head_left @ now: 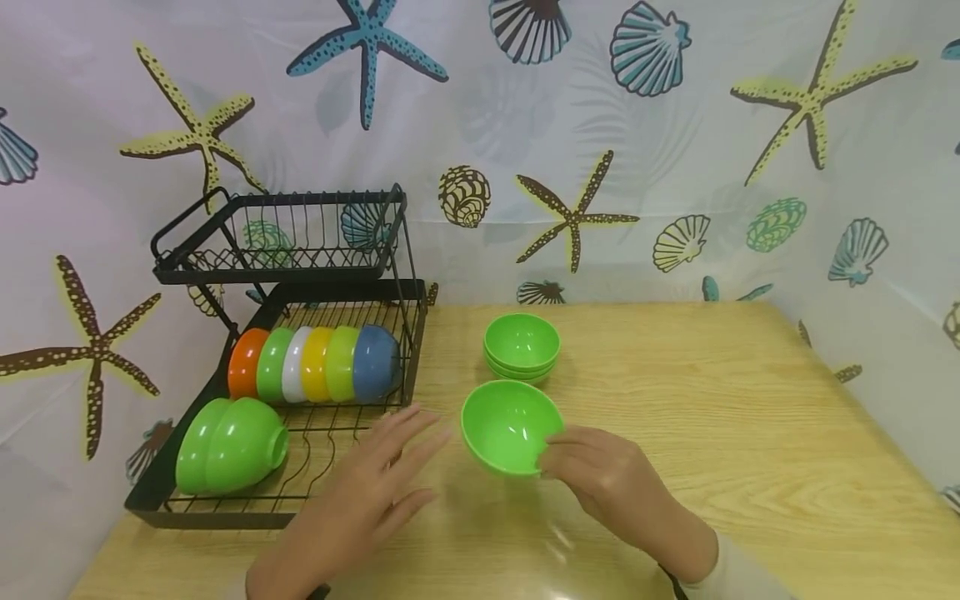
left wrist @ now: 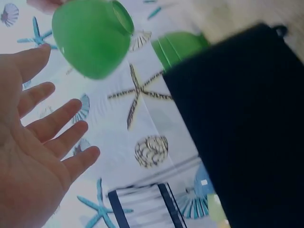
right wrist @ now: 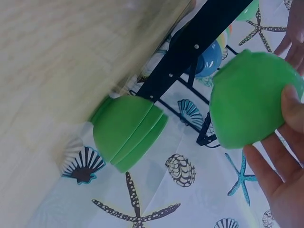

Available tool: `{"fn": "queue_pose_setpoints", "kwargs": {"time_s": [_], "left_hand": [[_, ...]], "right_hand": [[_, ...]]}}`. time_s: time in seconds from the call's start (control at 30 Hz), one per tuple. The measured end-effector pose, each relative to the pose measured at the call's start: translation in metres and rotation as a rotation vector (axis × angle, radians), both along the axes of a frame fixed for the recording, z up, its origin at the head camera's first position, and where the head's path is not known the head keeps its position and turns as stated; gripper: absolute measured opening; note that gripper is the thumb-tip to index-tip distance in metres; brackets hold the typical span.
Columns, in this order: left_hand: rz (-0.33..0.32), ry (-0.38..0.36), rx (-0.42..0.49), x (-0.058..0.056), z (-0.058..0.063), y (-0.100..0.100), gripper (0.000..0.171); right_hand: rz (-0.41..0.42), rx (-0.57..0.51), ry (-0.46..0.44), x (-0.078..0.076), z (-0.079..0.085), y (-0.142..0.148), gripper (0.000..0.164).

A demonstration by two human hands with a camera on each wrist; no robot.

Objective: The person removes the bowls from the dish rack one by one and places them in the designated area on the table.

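Note:
A bright green bowl is held above the table by my right hand, which pinches its right rim between thumb and fingers. In the right wrist view the thumb lies along the side of this bowl. To the left of it my left hand is spread with straight fingers and holds nothing. The left wrist view shows that palm apart from the bowl. Just behind the held bowl stands a stack of green bowls, nested upright on the table.
A black two-tier dish rack stands at the left, its upper tier bare. Its lower tier holds a row of small coloured bowls on edge and two larger green bowls. A patterned curtain hangs behind the wooden table.

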State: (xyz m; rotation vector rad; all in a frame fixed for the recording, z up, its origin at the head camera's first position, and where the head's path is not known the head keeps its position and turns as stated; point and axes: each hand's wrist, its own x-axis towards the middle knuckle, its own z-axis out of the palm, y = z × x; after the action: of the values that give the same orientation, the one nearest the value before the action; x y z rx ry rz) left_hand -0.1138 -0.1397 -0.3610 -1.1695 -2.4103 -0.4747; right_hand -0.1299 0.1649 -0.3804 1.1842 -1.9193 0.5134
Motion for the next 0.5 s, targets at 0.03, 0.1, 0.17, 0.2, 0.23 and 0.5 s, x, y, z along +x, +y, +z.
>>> {"fn": "queue_pose_setpoints", "kwargs": {"time_s": [0.03, 0.1, 0.17, 0.2, 0.23, 0.5], "left_hand": [[0.031, -0.021, -0.004, -0.001, 0.001, -0.005, 0.058], [0.091, -0.068, -0.013, -0.003, 0.002, -0.014, 0.061], [0.135, -0.085, -0.02, -0.003, 0.002, -0.021, 0.065], [0.153, -0.087, -0.023, -0.003, 0.001, -0.024, 0.067], [0.168, -0.083, -0.019, -0.004, 0.001, -0.027, 0.067], [0.258, -0.095, -0.007, -0.001, -0.004, -0.038, 0.074]], "right_hand": [[-0.016, -0.014, -0.013, -0.003, 0.001, 0.001, 0.032], [-0.057, -0.037, -0.049, -0.009, 0.002, 0.004, 0.032], [-0.099, -0.052, -0.074, -0.018, 0.004, 0.007, 0.032], [-0.12, -0.057, -0.083, -0.022, 0.004, 0.008, 0.028], [-0.143, -0.063, -0.092, -0.027, 0.005, 0.009, 0.022], [-0.258, -0.1, -0.059, -0.067, 0.005, 0.004, 0.021]]}}
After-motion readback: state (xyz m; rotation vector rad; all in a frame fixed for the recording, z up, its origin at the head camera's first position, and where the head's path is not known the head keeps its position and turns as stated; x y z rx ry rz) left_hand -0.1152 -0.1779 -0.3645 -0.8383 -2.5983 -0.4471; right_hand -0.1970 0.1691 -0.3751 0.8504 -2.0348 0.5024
